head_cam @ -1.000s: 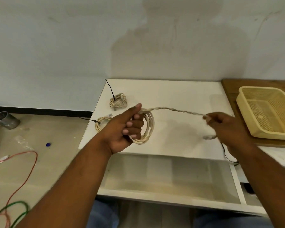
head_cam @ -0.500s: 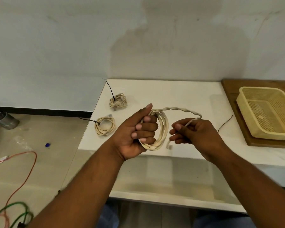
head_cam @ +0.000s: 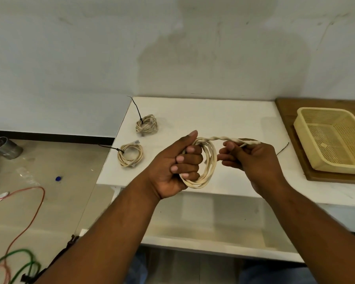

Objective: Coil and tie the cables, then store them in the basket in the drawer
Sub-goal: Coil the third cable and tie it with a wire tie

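My left hand [head_cam: 178,165] is closed around a coil of cream cable [head_cam: 208,173], held upright above the white table's front edge. A twisted tail of the same cable [head_cam: 223,138] arcs from the coil's top to my right hand [head_cam: 252,158], which pinches its end. Two tied cream coils lie on the table at the left: one farther back [head_cam: 147,124] and one nearer [head_cam: 131,154], each with a black tie sticking out. A loose black tie [head_cam: 283,148] lies right of my right hand. The yellow basket [head_cam: 307,152] stands on a wooden board at the right. The open drawer [head_cam: 213,245] is below my arms.
The white table [head_cam: 213,115] stands against a pale wall. The wooden board [head_cam: 336,178] lies under the basket. On the floor at the left are a metal can [head_cam: 5,147], a red cable [head_cam: 35,210], a green cable [head_cam: 14,263] and a blue cap [head_cam: 58,178].
My right hand came in from the far right toward the coil, shortening the stretched tail into a small arc. Both hands and the coil shifted slightly right.
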